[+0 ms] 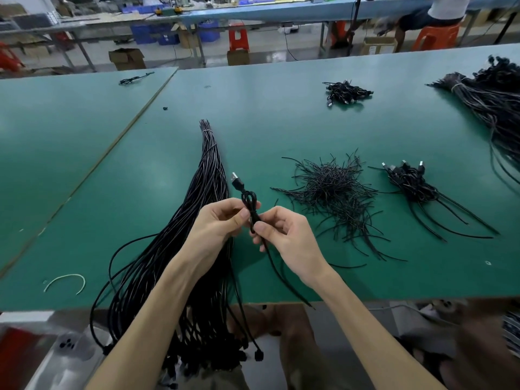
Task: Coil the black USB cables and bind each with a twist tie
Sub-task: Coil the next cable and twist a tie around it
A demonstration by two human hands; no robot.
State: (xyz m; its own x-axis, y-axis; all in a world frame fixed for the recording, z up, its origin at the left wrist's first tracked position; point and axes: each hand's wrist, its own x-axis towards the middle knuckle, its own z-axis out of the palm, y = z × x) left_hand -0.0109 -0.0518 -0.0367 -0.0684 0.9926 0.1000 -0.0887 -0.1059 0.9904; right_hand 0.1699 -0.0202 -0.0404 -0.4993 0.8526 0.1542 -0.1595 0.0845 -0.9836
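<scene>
A black USB cable (250, 202) is folded into a short coil above the green table (84, 153), its silver plug pointing up and left. My left hand (218, 220) pinches the coil from the left. My right hand (281, 230) grips its lower part, and the cable's free tail hangs down past the table's front edge. A big bundle of uncoiled black cables (202, 209) lies under my left forearm and drapes over the edge. A loose heap of black twist ties (334, 192) lies to the right of my hands.
Several coiled cables (410, 184) lie right of the ties. A smaller pile of coiled cables (347, 92) sits farther back, and another large cable bundle (495, 99) at the far right. A white tie (66, 281) lies front left. Benches, stools and a seated person are beyond.
</scene>
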